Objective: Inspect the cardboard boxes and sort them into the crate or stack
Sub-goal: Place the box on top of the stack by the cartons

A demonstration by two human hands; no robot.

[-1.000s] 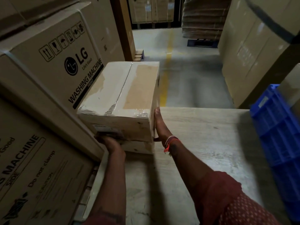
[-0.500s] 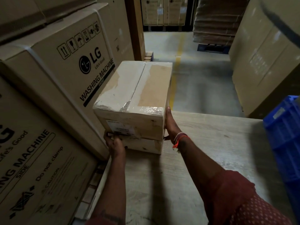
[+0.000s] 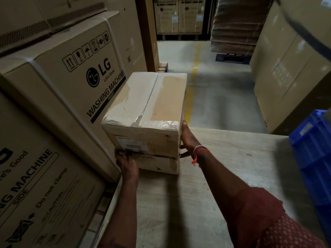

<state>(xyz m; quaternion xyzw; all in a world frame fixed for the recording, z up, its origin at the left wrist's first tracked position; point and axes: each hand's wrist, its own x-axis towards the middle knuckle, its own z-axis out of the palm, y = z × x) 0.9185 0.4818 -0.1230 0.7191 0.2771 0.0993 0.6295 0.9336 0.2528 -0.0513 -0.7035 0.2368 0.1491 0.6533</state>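
Left hand: the left hand point(image 3: 126, 161) grips the near lower-left corner of the upper cardboard box point(image 3: 145, 111), fingers curled round its bottom edge just beneath the white label point(image 3: 132, 145).
Right hand: the right hand point(image 3: 188, 139) lies flat against the box's right side, fingers straight and pointing to 12 o'clock, thumb hooked toward the lower edge; a red and white thread band point(image 3: 199, 152) circles the wrist.
Upper cardboard box: taped along its top seam, it sits on the lower cardboard box point(image 3: 157, 164), the two forming a stack at 11 o'clock from the view's centre.
Lower cardboard box: only its near face shows, resting on the table.
Change since the earlier frames: both hands keep the same places on the box as half a second ago; the box reads lower against the one beneath, and the view has swung left, so less of the crate shows.
Crate: the blue crate point(image 3: 313, 154) stands at 3 o'clock, well apart from the stack.
Surface: a pale wood-grain table point(image 3: 223, 176), its far edge ending at the floor.
Room: large washing machine cartons point(image 3: 75, 77) press close at 9 o'clock, just beside the stack; more cartons point(image 3: 286, 68) at 2 o'clock; a concrete floor with a yellow line point(image 3: 194, 68) runs to 12 o'clock, toward a wrapped pallet load point(image 3: 236, 25).
Sleeve: a dark red sleeve point(image 3: 268, 217) at 5 o'clock.
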